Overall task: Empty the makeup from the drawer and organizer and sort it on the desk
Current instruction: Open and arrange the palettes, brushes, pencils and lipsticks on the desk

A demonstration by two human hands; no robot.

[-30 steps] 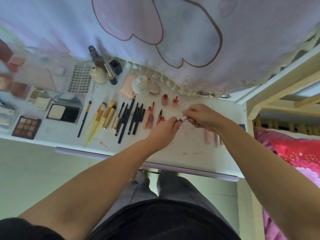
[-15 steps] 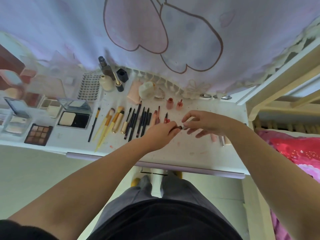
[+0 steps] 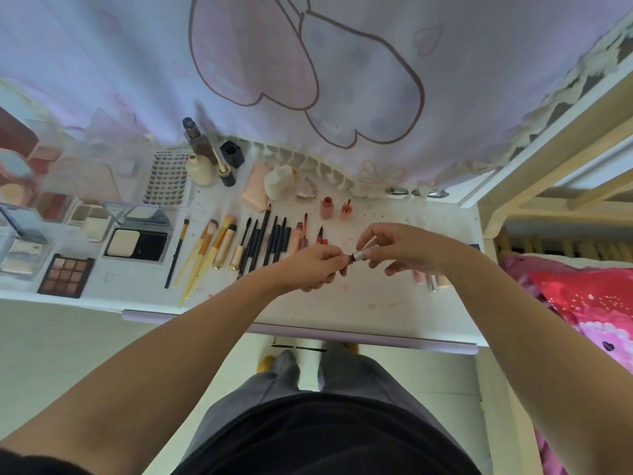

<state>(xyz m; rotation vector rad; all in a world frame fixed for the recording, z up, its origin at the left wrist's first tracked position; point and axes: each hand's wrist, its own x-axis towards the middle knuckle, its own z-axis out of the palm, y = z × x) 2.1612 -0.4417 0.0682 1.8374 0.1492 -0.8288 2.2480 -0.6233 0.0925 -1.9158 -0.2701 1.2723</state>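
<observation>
Head view shows sorting well along: rows of brushes (image 3: 219, 241) and pencils (image 3: 263, 240) lie beyond the left hand (image 3: 313, 265), which with the right hand (image 3: 400, 248) pinches a small tube (image 3: 356, 257), unplaced.

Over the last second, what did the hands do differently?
Very little: both hands, left hand and right hand, keep pinching the same small silver-capped tube between them, the right fingers regripping its cap. The brushes and pencils stay in their rows.
</observation>
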